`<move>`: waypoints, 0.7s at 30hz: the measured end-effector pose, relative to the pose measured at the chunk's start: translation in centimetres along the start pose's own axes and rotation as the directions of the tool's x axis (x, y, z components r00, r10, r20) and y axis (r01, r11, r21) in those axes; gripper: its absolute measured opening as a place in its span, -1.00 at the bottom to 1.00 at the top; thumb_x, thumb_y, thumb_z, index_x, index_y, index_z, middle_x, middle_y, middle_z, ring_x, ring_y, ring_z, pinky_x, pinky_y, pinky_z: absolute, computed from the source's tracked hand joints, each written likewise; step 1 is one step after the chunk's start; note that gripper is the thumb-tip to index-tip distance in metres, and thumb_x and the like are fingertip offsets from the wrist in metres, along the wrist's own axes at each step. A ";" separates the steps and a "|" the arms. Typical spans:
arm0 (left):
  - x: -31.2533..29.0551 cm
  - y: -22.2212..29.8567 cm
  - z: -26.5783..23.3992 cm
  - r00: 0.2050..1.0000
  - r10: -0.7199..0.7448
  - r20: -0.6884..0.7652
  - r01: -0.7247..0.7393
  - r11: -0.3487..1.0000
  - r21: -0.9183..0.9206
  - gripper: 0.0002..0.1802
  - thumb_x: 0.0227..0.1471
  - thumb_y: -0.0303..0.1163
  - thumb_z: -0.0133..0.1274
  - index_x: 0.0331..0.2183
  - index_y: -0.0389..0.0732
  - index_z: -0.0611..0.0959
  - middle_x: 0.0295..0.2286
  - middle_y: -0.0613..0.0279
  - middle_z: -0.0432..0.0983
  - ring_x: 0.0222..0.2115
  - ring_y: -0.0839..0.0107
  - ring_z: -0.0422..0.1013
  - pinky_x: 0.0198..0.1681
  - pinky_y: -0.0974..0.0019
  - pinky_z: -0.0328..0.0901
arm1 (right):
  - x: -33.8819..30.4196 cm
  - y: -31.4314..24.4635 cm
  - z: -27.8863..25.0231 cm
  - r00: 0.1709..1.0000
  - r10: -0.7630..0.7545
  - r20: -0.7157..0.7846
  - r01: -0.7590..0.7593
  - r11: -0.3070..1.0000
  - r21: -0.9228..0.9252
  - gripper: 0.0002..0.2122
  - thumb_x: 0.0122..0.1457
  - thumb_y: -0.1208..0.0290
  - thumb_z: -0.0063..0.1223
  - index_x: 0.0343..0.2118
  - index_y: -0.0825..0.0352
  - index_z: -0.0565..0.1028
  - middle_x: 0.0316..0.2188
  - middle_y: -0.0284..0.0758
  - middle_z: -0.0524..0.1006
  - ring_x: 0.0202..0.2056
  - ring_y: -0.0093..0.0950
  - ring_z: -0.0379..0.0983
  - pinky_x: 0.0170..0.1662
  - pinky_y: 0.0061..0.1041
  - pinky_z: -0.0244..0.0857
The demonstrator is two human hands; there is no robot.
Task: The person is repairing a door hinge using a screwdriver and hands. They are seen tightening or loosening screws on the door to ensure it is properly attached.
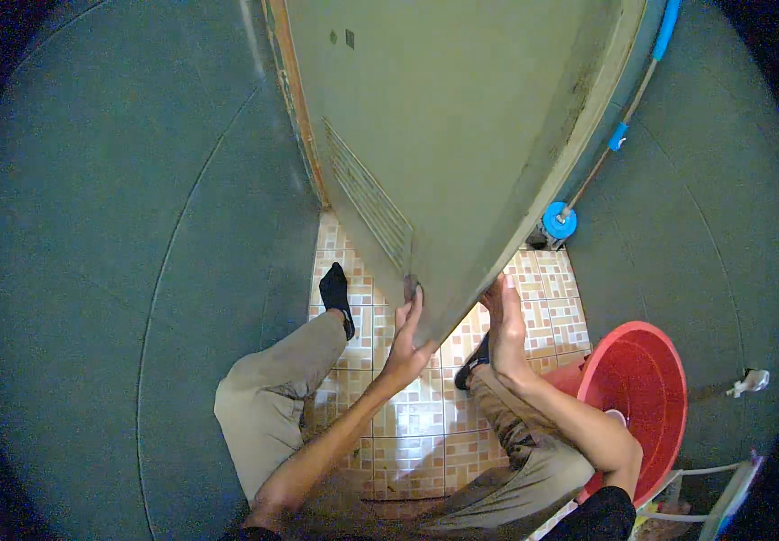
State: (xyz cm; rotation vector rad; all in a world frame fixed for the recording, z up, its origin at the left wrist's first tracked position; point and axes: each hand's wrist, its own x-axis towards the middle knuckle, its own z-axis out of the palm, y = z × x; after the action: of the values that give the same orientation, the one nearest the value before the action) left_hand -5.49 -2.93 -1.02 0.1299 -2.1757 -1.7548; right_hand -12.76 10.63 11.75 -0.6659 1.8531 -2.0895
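Note:
A grey-green door (461, 117) stands swung in toward me, its near end narrowing to a low corner between my hands. My left hand (405, 347) is on the door's left face close to that corner, thumb and finger against a dark patch there. On the other side, my right hand (507, 338) is at the door's long right edge, its fingers partly hidden behind the edge. Both hands appear to grip the door. A slatted vent (367, 198) is set in the door's face, just above my left hand.
Dark grey-green walls (137, 270) close in on both sides. A large red tub (678, 388) is at the right, beside my right forearm. Behind the door leans a long-handled brush with a blue round head (559, 219). My knees and feet straddle the tiled floor (416, 419). A white rack (705, 496) sits lower right.

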 end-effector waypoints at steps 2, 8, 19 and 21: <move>0.0 -1.1 0.3 0.998 -0.058 0.001 0.058 0.996 -0.061 0.07 -0.14 -0.62 0.14 0.34 -0.17 -0.03 0.15 -0.07 0.05 0.24 0.05 -0.01 0.31 0.11 -0.07 | 0.1 -0.1 0.8 0.998 -0.021 -0.056 0.022 1.000 0.009 -0.40 0.41 0.02 -0.54 0.21 0.50 0.24 0.16 -0.14 0.35 0.18 -0.34 0.24 0.29 -0.31 -0.02; 1.1 3.3 -0.1 1.000 0.000 -0.027 -0.005 0.980 -0.201 0.06 -0.14 -0.58 0.10 0.35 -0.16 -0.02 0.16 -0.05 0.04 0.26 0.07 -0.06 0.32 0.11 -0.13 | -0.1 -0.7 0.8 0.994 -0.038 -0.105 0.039 0.999 0.002 -0.39 0.41 0.00 -0.52 0.16 0.50 0.32 0.06 -0.17 0.44 0.10 -0.35 0.30 0.27 -0.33 0.02; 1.1 5.5 -0.6 0.947 0.304 -0.107 -0.290 0.949 0.125 0.08 -0.30 -0.51 0.01 0.33 -0.23 0.04 0.18 -0.07 0.02 0.26 0.05 -0.06 0.34 0.08 -0.18 | -0.5 -0.7 1.2 0.995 -0.048 -0.083 0.048 0.999 -0.008 -0.41 0.41 0.03 -0.52 0.16 0.51 0.31 0.05 -0.17 0.45 0.09 -0.36 0.32 0.27 -0.33 0.03; 0.5 2.7 0.0 0.991 0.110 -0.073 -0.107 0.994 0.037 0.04 -0.18 -0.64 -0.01 0.34 -0.27 -0.05 0.22 -0.12 -0.06 0.29 -0.01 -0.09 0.34 0.13 -0.18 | -0.5 -0.1 0.2 1.000 0.023 0.003 -0.023 1.000 -0.014 -0.38 0.42 0.04 -0.55 0.31 0.51 0.02 0.33 -0.12 0.11 0.31 -0.32 0.06 0.33 -0.29 -0.09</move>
State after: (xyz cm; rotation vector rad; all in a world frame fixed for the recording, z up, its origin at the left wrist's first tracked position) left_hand -5.55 -2.47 1.71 0.0821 -2.1180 -1.6290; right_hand -12.25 10.70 11.78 -0.6472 1.8660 -2.0619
